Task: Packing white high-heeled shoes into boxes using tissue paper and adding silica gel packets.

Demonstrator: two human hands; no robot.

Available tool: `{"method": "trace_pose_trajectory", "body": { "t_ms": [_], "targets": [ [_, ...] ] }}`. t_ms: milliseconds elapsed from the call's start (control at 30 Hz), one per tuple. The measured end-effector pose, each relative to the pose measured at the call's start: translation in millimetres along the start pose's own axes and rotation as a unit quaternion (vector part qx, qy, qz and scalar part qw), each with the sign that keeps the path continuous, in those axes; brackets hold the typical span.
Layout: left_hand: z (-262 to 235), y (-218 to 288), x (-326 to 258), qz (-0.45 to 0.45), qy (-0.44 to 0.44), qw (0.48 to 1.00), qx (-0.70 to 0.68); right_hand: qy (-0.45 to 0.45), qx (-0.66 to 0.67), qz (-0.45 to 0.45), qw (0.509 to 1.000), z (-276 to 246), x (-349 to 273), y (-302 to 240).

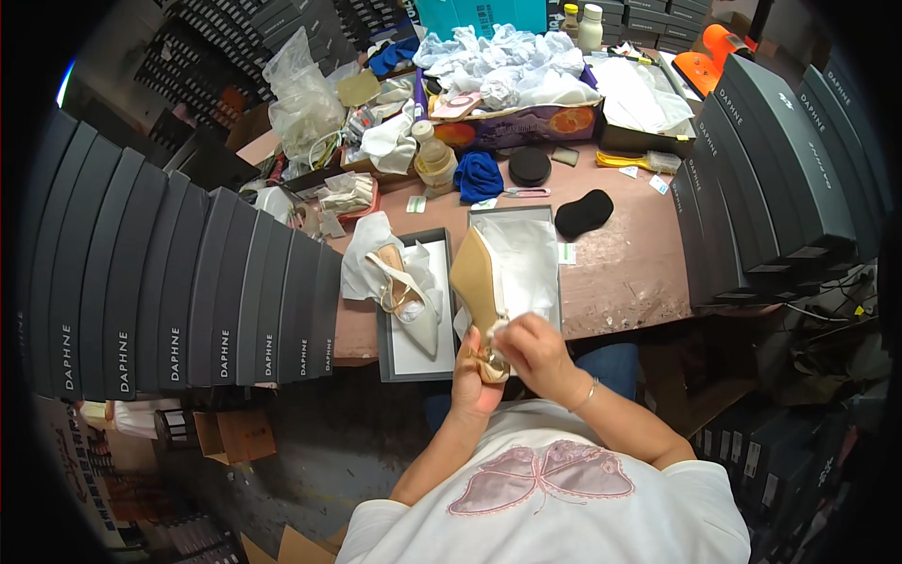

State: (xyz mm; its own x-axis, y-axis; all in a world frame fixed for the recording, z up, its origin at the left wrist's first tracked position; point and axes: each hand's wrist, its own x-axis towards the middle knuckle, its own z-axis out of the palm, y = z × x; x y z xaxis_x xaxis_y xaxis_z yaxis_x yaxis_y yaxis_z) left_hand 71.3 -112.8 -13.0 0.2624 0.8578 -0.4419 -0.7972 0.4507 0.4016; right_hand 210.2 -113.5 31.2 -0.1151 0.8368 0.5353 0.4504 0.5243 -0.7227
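A pale shoe with a tan sole (pixel 476 280) is held up over the near edge of the table, sole showing and toe pointing away from me. My left hand (pixel 473 385) is closed around its heel end. Beside it, my right hand (pixel 542 357) has its fingers pinched together against the heel part. A small whitish bit shows at those fingertips, too small to name. Left of the held shoe, a white pointed slingback shoe (pixel 420 324) lies in a grey shoebox (pixel 387 350) with white tissue paper (pixel 362 258). Behind the held shoe is the paper-lined box lid (pixel 556 291).
Stacked dark shoeboxes stand at left (pixel 202 291) and right (pixel 742 179). Farther back are a carton (pixel 536 127) of crumpled paper, a bottle (pixel 434 162), a blue cloth (pixel 479 177), a round black tin (pixel 529 167), a black sponge (pixel 584 214) and a yellow-handled brush (pixel 625 161).
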Motion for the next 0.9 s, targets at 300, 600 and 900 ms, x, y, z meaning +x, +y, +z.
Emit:
{"method": "trace_pose_trajectory", "body": {
  "t_ms": [300,600,900],
  "targets": [
    [-14,2,0,-0.025,-0.131,0.99,-0.041,0.02,0.103,0.113,0.988,-15,10,16],
    [16,12,3,-0.101,-0.063,0.973,-0.199,0.042,0.394,0.364,0.843,-26,-32,25],
    [13,5,-6,-0.1,-0.023,0.987,-0.124,-0.002,0.088,0.006,0.996,-29,15,-1]
  ]
}}
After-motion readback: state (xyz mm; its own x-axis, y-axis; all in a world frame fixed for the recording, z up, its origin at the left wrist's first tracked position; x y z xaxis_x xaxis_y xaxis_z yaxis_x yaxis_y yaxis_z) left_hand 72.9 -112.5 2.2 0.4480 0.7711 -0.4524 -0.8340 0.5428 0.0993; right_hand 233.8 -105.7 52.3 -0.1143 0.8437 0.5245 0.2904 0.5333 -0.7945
